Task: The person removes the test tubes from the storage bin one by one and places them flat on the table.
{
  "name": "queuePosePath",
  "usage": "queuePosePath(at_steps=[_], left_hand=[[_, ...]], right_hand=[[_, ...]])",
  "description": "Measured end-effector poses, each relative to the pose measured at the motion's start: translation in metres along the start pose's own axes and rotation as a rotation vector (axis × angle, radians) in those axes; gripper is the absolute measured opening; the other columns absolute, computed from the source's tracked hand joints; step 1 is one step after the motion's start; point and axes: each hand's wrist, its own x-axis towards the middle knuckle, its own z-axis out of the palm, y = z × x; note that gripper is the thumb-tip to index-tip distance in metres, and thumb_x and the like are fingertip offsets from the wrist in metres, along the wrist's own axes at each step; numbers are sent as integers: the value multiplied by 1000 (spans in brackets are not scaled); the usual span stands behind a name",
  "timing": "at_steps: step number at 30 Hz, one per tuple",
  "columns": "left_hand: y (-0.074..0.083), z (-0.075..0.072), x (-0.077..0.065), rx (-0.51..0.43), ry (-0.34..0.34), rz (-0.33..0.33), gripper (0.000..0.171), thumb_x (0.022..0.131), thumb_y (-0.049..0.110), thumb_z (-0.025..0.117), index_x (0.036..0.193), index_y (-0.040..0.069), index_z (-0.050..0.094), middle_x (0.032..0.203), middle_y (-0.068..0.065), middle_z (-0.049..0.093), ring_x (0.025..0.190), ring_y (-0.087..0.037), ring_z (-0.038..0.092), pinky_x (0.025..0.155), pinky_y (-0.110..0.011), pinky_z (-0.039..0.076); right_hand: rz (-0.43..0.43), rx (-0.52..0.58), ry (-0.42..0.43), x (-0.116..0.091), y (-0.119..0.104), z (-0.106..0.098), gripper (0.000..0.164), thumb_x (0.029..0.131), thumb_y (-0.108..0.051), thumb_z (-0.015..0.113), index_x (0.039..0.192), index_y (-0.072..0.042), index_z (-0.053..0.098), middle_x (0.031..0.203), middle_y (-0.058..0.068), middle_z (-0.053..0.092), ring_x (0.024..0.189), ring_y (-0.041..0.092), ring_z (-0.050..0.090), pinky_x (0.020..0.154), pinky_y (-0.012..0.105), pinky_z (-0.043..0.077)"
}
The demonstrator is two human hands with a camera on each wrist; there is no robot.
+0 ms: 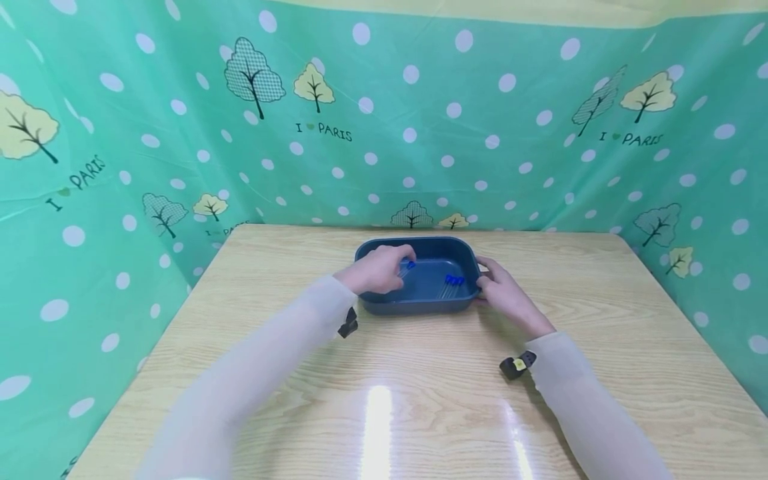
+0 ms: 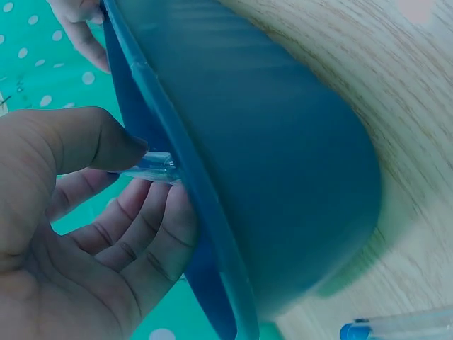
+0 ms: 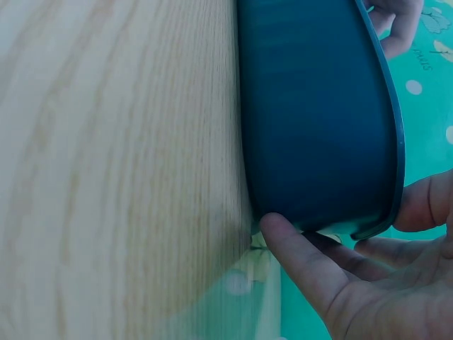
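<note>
A dark blue plastic basin (image 1: 420, 307) stands on the wooden table, its long side toward me. My left hand (image 1: 379, 270) reaches over its left end and pinches a clear pen (image 2: 157, 167) between thumb and fingers. The blue end of a pen (image 1: 411, 265) shows beside those fingertips. Inside the basin, toward the right, lie several clear pens with blue ends (image 1: 454, 280), side by side. My right hand (image 1: 503, 290) grips the basin's right end, thumb at the rim and fingers against the outer wall (image 3: 318, 127).
Another clear pen with a blue end (image 2: 396, 329) lies on the table outside the basin, seen in the left wrist view. A green dotted curtain (image 1: 420, 167) hangs behind the wooden table (image 1: 444, 413) and at its sides.
</note>
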Motion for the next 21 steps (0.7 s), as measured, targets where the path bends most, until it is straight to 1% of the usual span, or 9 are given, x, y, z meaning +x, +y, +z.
queuePosePath(at_steps=[7, 14, 21], left_hand=[[-3, -5, -6, 7, 4, 1, 51, 86, 5, 61, 134, 14, 46, 57, 3, 38, 48, -13, 32, 48, -27, 29], [-10, -8, -9, 22, 16, -1, 51, 86, 5, 61, 135, 11, 46, 56, 3, 38, 47, -13, 31, 49, -27, 30], [-13, -12, -15, 20, 26, -1, 53, 84, 2, 62, 134, 10, 46, 58, 3, 38, 49, -13, 32, 53, -28, 31]], right_hand=[[2, 1, 4, 0, -1, 0, 59, 96, -5, 28, 152, -4, 11, 141, 34, 34, 122, 45, 47, 94, 51, 44], [1, -2, -3, -1, -1, 0, 59, 96, -6, 27, 153, -5, 11, 141, 34, 33, 122, 44, 47, 94, 50, 44], [15, 20, -20, -3, -4, 0, 57, 98, -5, 25, 153, -4, 9, 143, 35, 30, 124, 46, 45, 95, 51, 44]])
